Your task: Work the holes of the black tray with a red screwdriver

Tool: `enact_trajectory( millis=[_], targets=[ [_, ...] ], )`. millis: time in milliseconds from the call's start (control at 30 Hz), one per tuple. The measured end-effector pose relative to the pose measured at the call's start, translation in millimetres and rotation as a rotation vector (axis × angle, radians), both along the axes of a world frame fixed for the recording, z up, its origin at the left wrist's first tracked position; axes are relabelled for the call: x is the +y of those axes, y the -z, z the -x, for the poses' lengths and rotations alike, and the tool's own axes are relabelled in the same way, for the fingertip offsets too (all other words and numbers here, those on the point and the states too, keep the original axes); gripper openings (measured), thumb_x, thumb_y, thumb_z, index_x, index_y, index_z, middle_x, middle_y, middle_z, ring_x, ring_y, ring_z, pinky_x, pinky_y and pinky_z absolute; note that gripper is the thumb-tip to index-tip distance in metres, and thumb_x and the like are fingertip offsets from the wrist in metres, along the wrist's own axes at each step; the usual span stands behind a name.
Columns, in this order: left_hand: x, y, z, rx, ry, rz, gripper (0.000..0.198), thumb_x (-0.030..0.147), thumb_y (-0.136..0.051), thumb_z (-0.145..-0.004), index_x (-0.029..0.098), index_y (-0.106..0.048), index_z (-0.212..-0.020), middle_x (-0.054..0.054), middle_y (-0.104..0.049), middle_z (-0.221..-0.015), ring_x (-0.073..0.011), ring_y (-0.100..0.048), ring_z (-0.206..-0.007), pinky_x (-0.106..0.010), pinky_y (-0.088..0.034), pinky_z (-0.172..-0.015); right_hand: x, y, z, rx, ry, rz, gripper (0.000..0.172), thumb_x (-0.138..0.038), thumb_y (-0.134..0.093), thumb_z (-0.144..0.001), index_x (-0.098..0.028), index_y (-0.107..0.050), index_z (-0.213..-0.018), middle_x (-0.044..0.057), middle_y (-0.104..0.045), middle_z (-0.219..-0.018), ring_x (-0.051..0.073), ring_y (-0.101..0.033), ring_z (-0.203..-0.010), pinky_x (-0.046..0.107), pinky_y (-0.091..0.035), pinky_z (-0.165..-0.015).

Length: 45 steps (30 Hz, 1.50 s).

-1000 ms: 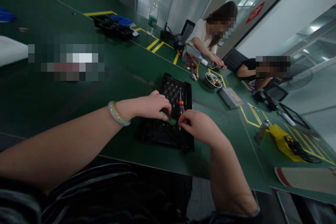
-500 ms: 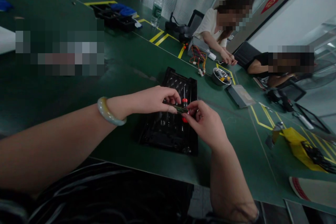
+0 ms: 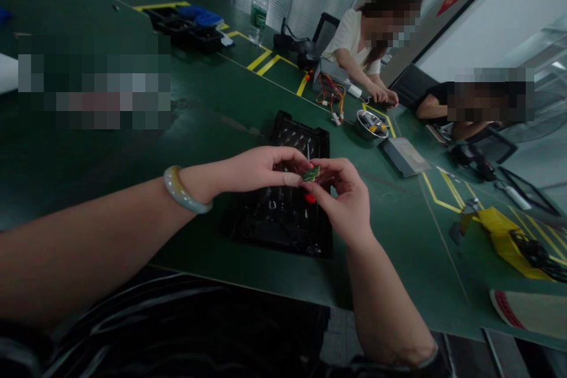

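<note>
Over a black tray (image 3: 277,227) on a green desk (image 3: 133,156), the left hand (image 3: 272,166), a pale bangle (image 3: 184,190) at its wrist, has its fingers clamped on a small green circuit board (image 3: 312,174). Below the board, a screwdriver (image 3: 310,198) shows some red, mostly hidden, while the right hand's (image 3: 349,192) fingers grip the board's right side. Farther right on the desk sit a filled metal bowl (image 3: 367,132) and a flat grey box (image 3: 404,156).

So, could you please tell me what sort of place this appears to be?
Probably an electronics workshop: there is a small green board held above a black tray, a screwdriver, and coloured wires farther along the table.
</note>
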<state>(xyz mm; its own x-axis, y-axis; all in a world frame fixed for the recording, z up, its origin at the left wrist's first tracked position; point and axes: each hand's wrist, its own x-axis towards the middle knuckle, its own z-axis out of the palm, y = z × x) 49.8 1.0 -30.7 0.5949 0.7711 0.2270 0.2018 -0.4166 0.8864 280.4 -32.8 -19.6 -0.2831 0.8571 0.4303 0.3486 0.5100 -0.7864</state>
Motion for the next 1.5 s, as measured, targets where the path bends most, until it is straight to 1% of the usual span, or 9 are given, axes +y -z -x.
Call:
enact_trajectory(
  millis=[100,233,333,467,800,933,1100,1333,1500],
  targets=[
    [-2.7,-0.9,1.3,0.039,-0.025,-0.065,0.037,0.042,-0.068,-0.097,0.021,-0.075,-0.126,-0.004,-0.079,-0.131,-0.0217,-0.072,-0.122,-0.034,-0.051,-0.111,2.1,1.3,-0.5,0.014,0.053,-0.043,0.031,-0.029,-0.086,-0.086,-0.030,-0.077,-0.116,-0.001,-0.068,-0.106,0.012,-0.068,-0.086,0.030,-0.056,-0.073],
    [-2.9,2.9,1.5,0.091,0.017,-0.062,0.041,0.042,-0.067,-0.097,0.022,-0.076,-0.132,-0.003,-0.080,-0.132,-0.0214,-0.074,-0.120,-0.032,-0.052,-0.108,1.9,1.0,-0.6,-0.101,0.097,-0.152,0.037,-0.025,-0.086,-0.087,-0.030,-0.077,-0.122,-0.002,-0.071,-0.097,0.012,-0.065,-0.082,0.031,-0.057,-0.076],
    [-2.9,5.4,-0.1,0.101,0.041,-0.079,0.037,0.041,-0.063,-0.099,0.022,-0.078,-0.126,-0.003,-0.082,-0.125,-0.0208,-0.076,-0.112,-0.031,-0.055,-0.100,-0.9,-0.9,0.8,-0.163,0.130,-0.187,0.028,-0.023,-0.087,-0.086,-0.027,-0.079,-0.113,-0.002,-0.072,-0.095,0.011,-0.063,-0.080,0.029,-0.055,-0.075],
    [-4.1,5.0,-1.1,0.103,0.035,-0.058,0.033,0.040,-0.059,-0.101,0.023,-0.080,-0.120,-0.001,-0.083,-0.112,-0.0193,-0.077,-0.101,-0.029,-0.056,-0.092,-4.0,-2.3,2.9,-0.155,0.160,-0.115,0.015,-0.026,-0.082,-0.090,-0.025,-0.079,-0.104,-0.001,-0.073,-0.093,0.012,-0.064,-0.080,0.029,-0.054,-0.074],
    [-3.1,-3.5,0.2,0.065,-0.041,0.082,0.037,0.046,-0.057,-0.100,0.024,-0.078,-0.121,0.000,-0.082,-0.105,-0.0180,-0.075,-0.092,-0.028,-0.057,-0.086,0.0,3.5,4.2,-0.009,0.109,0.165,0.029,-0.041,-0.077,-0.092,-0.023,-0.066,-0.112,0.000,-0.073,-0.095,0.012,-0.065,-0.077,0.028,-0.053,-0.069],
    [-1.5,-6.3,3.4,0.141,-0.036,0.123,0.040,0.049,-0.055,-0.100,0.025,-0.079,-0.122,0.000,-0.082,-0.100,-0.0181,-0.075,-0.086,-0.028,-0.056,-0.080,-2.6,-1.9,0.6,-0.202,0.075,0.002,0.036,-0.032,-0.073,-0.095,-0.028,-0.067,-0.130,0.003,-0.070,-0.109,0.013,-0.065,-0.085,0.031,-0.055,-0.074],
    [-1.0,-8.5,5.9,0.192,-0.052,0.037,0.037,0.047,-0.057,-0.098,0.026,-0.082,-0.116,0.002,-0.083,-0.099,-0.0183,-0.075,-0.089,-0.028,-0.053,-0.084,-8.6,-13.3,-3.1,-0.514,0.043,-0.295,0.016,-0.032,-0.067,-0.101,-0.028,-0.082,-0.108,0.008,-0.070,-0.114,0.021,-0.068,-0.110,0.041,-0.056,-0.096],
    [-0.7,-2.9,2.0,0.220,-0.026,0.016,0.032,0.044,-0.059,-0.097,0.025,-0.080,-0.113,0.002,-0.082,-0.098,-0.0175,-0.073,-0.088,-0.028,-0.051,-0.084,-5.0,-11.6,-3.9,-0.598,-0.028,-0.212,0.016,-0.031,-0.066,-0.102,-0.024,-0.081,-0.103,0.007,-0.074,-0.110,0.020,-0.071,-0.105,0.038,-0.058,-0.093],
    [2.5,3.2,2.1,0.215,-0.139,-0.025,0.045,0.053,-0.047,-0.106,0.023,-0.079,-0.115,-0.001,-0.080,-0.095,-0.0190,-0.073,-0.088,-0.030,-0.052,-0.081,-11.4,-19.4,-1.6,-0.652,-0.001,-0.181,0.015,-0.029,-0.068,-0.100,-0.022,-0.082,-0.100,0.007,-0.074,-0.105,0.021,-0.070,-0.101,0.040,-0.056,-0.092]
  ],
)
